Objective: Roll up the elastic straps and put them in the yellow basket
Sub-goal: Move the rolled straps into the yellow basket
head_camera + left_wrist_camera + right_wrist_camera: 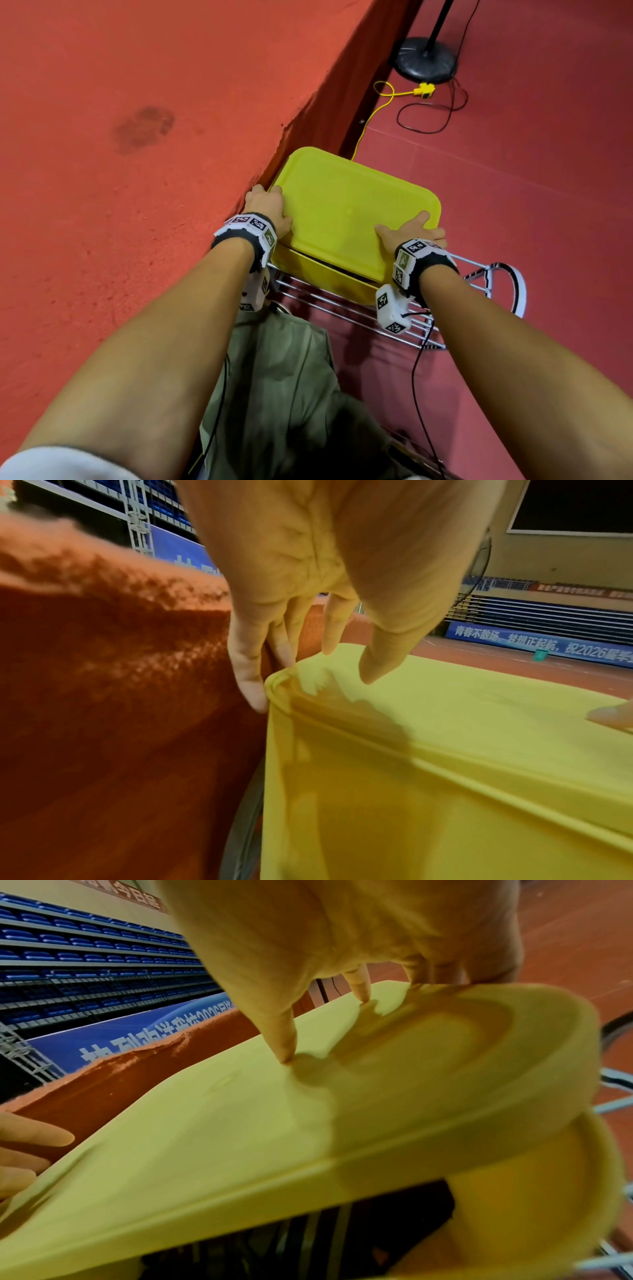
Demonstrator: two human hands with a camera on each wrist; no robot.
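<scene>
A: Both hands are sitting on the lid (346,202) of the basket (325,274). From the head view, the left hand (269,209) is gripping the lid's left edge near the far corner, fingers going down over the rim beside the red mat (137,137). The right hand (412,231) is holding the near right corner, thumb lying on top.

B: And the basket itself?

A: It is standing on a wire rack (342,305), pressed up against the mat's side. The lid is sitting slightly lifted along the near edge, so a dark gap is showing under it.

B: What is the left wrist view giving you?

A: The left hand (308,588) is hanging over the lid's corner (277,680), fingers (250,674) curling down outside the rim between basket and mat, thumb pressing on top. So it is gripping the lid.

B: And the right wrist?

A: The right hand (342,947) is pressing thumb and a fingertip onto the lid (240,1123), while the other fingers are wrapping over the far rim. The lid is tilting up off the basket wall (514,1191), and through the gap dark striped material (325,1231) is showing inside, which I am judging to be rolled straps.

B: So how far along?

A: I am reading it as late in the task: straps seem to be lying in the basket already. One black-and-white loop (513,287), possibly another strap, is lying past the rack's right end; I cannot tell for sure.
</scene>
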